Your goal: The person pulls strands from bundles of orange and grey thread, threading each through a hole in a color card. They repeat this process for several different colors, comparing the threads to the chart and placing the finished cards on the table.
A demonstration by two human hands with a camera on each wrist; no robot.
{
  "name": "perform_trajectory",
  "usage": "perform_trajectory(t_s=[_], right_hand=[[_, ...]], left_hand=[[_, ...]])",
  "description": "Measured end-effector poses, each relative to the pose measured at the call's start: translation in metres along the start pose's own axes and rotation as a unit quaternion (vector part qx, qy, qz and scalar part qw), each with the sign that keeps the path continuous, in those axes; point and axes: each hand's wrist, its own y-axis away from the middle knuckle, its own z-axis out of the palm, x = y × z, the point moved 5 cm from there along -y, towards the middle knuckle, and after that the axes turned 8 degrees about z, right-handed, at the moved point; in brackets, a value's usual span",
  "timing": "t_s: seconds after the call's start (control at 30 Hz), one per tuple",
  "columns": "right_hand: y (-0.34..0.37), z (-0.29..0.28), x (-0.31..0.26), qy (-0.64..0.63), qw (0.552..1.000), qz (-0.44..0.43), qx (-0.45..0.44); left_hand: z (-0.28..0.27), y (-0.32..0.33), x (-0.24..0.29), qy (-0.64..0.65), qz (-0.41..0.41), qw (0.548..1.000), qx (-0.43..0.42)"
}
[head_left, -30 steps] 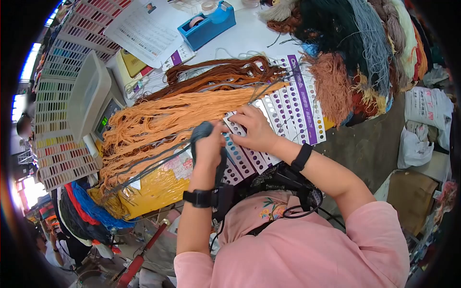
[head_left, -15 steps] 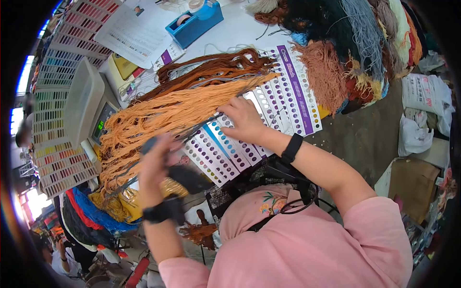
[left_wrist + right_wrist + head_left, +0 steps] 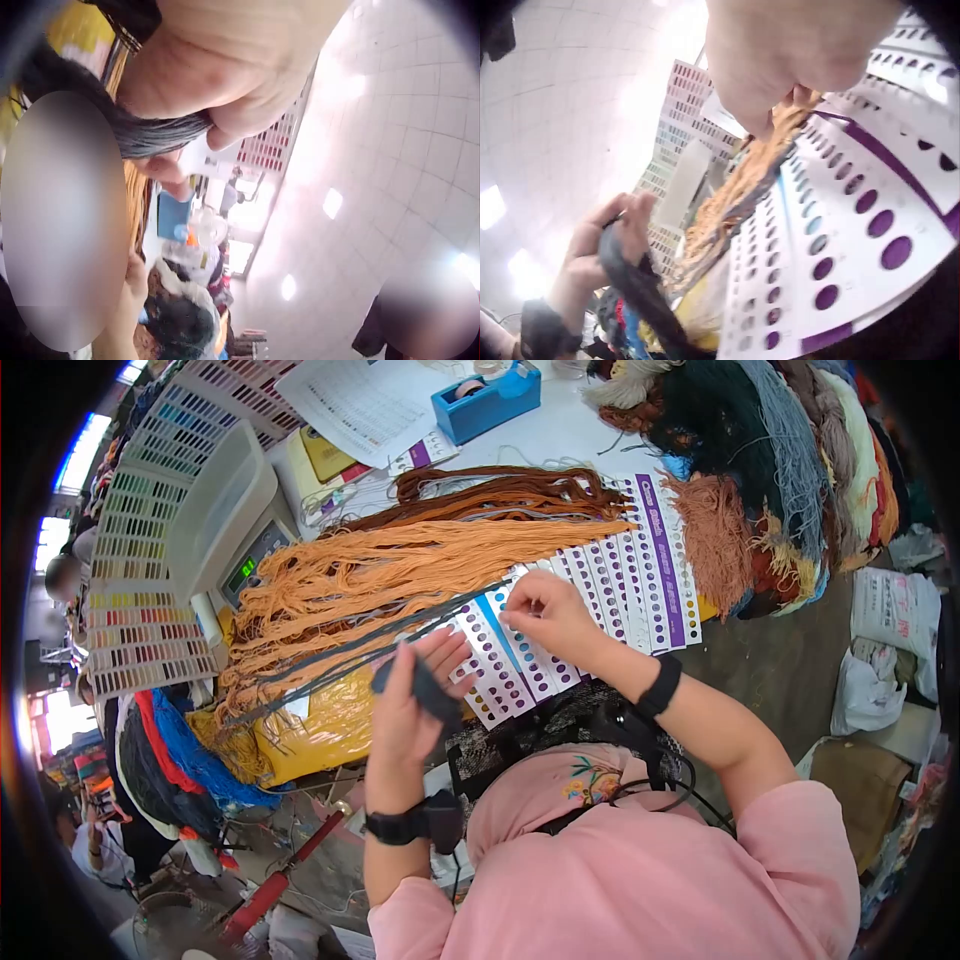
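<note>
Dark grey yarn [image 3: 161, 139] is looped through my left hand [image 3: 408, 705], between thumb and fingers, its fingers partly spread in the head view. My right hand [image 3: 555, 622] hovers at the hole-punched shade cards [image 3: 545, 665], fingers curled towards the thumb, with nothing visible between them. Long dark grey strands [image 3: 375, 645] stretch along the front of an orange yarn bundle [image 3: 370, 565], their right end close to the right hand. Brown yarn [image 3: 490, 490] lies behind the orange. In the right wrist view the grey loop [image 3: 634, 281] hangs from the left hand.
A scale [image 3: 222, 510] stands at the left beside colour charts [image 3: 140, 550]. Behind the yarn are a printed sheet [image 3: 355, 405] and a blue tape dispenser [image 3: 488, 402]. Mixed skeins [image 3: 715, 520] pile up at the right; yellow plastic [image 3: 325, 735] covers the front left edge.
My left hand swung away to the left from the right hand with the grey yarn, then came partway back, its palm now turned up. The right hand has lifted a little and its fingers are more curled.
</note>
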Motion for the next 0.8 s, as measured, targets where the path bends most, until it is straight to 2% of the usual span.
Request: perform_trajectory(t_s=[0.03, 0.1, 0.2, 0.3, 0.4, 0.5, 0.63, 0.8], right_hand=[[0.006, 0.009, -0.005, -0.080, 0.993, 0.073, -0.056], [0.021, 0.028, -0.033, -0.305, 0.923, 0.156, -0.175], [0.026, 0.038, -0.037, -0.306, 0.911, 0.188, -0.203], [0.026, 0.036, -0.037, -0.357, 0.890, 0.195, -0.207], [0.030, 0.035, -0.037, -0.375, 0.881, 0.209, -0.199], [0.031, 0.033, -0.040, -0.383, 0.883, 0.198, -0.184], [0.033, 0.027, -0.043, -0.401, 0.874, 0.199, -0.191], [0.037, 0.029, -0.048, -0.409, 0.863, 0.212, -0.206]], left_hand=[[0.011, -0.003, -0.005, 0.008, -0.006, 1.000, -0.006], [0.028, -0.004, -0.009, 0.007, -0.010, 0.997, -0.071], [0.032, -0.002, -0.013, 0.042, -0.005, 0.985, -0.167], [0.033, 0.007, -0.006, 0.096, -0.019, 0.993, -0.067], [0.022, 0.007, -0.014, -0.105, 0.068, 0.990, -0.072], [0.028, 0.009, -0.013, 0.005, 0.066, 0.996, -0.055], [0.030, 0.011, -0.015, 0.049, 0.054, 0.995, -0.074], [0.015, 0.014, -0.020, 0.125, 0.050, 0.990, -0.052]])
